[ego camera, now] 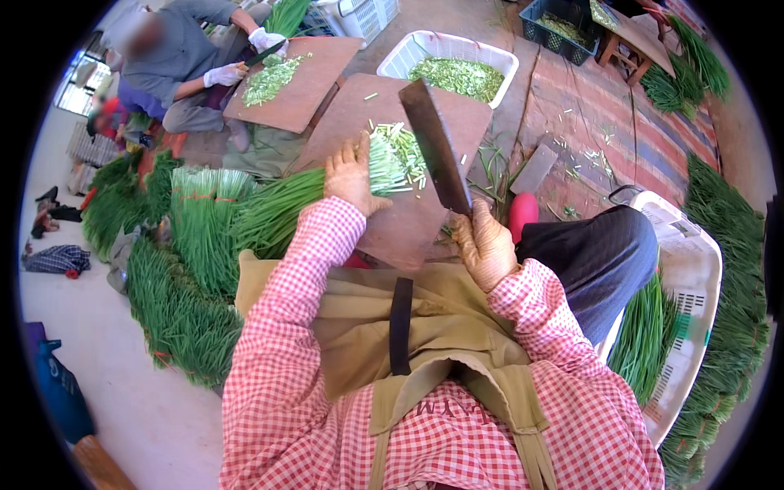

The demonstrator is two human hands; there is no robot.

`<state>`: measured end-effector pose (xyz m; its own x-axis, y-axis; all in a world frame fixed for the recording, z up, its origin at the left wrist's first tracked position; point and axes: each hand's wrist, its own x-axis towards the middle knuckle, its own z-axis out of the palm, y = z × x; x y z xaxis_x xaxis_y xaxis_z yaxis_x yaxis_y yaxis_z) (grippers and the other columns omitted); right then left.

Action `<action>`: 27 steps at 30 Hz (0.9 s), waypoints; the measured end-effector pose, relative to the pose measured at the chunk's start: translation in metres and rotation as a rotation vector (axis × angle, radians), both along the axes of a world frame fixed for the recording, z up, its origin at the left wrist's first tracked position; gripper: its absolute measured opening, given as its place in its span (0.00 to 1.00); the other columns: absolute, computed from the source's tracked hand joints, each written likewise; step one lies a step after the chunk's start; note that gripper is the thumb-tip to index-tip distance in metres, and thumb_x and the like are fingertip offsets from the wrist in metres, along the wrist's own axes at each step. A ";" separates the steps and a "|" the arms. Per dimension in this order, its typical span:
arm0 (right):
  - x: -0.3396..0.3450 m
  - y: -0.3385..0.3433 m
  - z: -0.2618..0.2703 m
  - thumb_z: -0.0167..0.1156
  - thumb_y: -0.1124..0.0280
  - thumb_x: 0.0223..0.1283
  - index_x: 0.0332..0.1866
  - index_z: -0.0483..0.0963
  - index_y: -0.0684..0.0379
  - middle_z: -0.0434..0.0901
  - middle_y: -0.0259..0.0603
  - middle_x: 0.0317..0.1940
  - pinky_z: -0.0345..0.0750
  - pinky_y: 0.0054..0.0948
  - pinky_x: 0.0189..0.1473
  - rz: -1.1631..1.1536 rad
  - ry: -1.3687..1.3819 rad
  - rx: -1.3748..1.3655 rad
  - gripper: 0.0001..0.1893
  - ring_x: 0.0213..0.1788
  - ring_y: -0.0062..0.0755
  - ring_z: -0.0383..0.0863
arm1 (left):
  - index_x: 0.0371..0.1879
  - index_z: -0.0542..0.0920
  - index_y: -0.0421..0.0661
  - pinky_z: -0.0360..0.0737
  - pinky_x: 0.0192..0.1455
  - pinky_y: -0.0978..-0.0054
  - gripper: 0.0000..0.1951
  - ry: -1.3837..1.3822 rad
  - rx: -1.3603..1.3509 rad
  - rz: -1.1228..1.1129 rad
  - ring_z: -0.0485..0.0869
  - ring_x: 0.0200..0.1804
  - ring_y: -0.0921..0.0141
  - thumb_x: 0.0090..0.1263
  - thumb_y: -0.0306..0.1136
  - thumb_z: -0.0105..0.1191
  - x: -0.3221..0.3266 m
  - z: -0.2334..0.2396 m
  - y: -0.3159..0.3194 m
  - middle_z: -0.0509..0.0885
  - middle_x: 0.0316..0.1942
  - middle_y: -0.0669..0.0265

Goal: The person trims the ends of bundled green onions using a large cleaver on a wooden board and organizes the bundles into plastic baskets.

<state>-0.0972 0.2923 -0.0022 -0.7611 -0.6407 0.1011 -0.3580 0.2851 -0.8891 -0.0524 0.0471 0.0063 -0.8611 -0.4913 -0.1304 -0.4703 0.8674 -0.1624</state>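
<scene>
My left hand [349,174], in a thin glove, presses on a bunch of long green chives [288,196] lying across a brown cutting board [401,226]. Their pale cut ends [386,160] stick out to the right of the hand. Cut pieces [401,138] lie beside and beyond these ends. My right hand [487,245], also gloved, grips the handle of a broad cleaver [435,144], whose dark blade is raised just right of the cut ends and points away from me. Whether the blade touches the board cannot be told.
Beyond the board stands a white plastic basket [508,67] of cut pieces. At left lie tied chive bundles [205,226]; at right is a white crate [704,257] with more. A co-worker [177,55] with a knife sits at another board [324,61]. A flat block [535,169] lies near my knee.
</scene>
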 end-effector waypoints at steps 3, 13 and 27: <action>0.000 -0.013 -0.007 0.53 0.70 0.63 0.53 0.66 0.58 0.78 0.55 0.29 0.76 0.48 0.32 0.013 0.135 -0.003 0.15 0.32 0.57 0.80 | 0.74 0.40 0.45 0.62 0.69 0.60 0.67 -0.112 0.136 0.082 0.65 0.67 0.55 0.38 0.54 0.74 -0.023 0.013 -0.015 0.63 0.67 0.49; 0.000 -0.065 -0.026 0.53 0.68 0.64 0.56 0.66 0.57 0.78 0.57 0.30 0.76 0.49 0.34 0.041 0.194 0.168 0.16 0.32 0.61 0.79 | 0.63 0.70 0.48 0.73 0.61 0.70 0.43 -0.121 0.501 0.192 0.78 0.57 0.62 0.43 0.48 0.72 -0.049 0.010 -0.076 0.80 0.54 0.57; -0.001 -0.081 -0.031 0.50 0.65 0.65 0.53 0.66 0.57 0.79 0.56 0.30 0.77 0.51 0.32 0.037 0.203 0.271 0.14 0.30 0.61 0.79 | 0.59 0.74 0.46 0.73 0.60 0.71 0.41 -0.143 0.570 0.157 0.79 0.55 0.63 0.43 0.48 0.71 -0.053 0.009 -0.080 0.81 0.52 0.57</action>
